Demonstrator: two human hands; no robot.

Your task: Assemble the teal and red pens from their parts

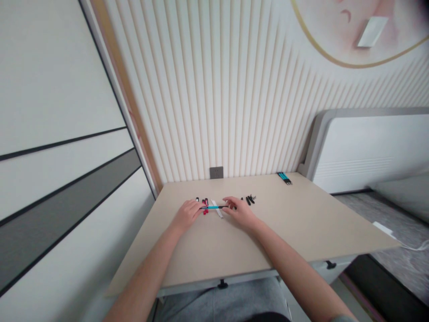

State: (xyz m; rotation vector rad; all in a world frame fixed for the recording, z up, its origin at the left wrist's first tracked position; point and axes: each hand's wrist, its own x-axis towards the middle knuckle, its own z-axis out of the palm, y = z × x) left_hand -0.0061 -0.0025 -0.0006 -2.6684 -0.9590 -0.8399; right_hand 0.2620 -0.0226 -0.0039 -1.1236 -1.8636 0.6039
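Observation:
A slim blue pen (213, 207) with dark ends lies level between my two hands above the table. Its left end is pinched by the fingers of my left hand (188, 213). At its right, black end, my right hand (240, 211) grips it between thumb and fingers. Below the pen rests a narrow white strip (219, 213). Small red and black pieces (205, 210) lie beside my left fingertips, partly hidden by the pen. Several small black parts (250, 200) are just beyond my right hand.
Several blue-and-black pens (284, 178) lie together at the back right of the beige table (288, 223). A dark wall socket (216, 172) sits above the back edge. A white cabinet (60, 188) stands left, a bed headboard (365, 150) right. Drawer handles (222, 284) show at the front.

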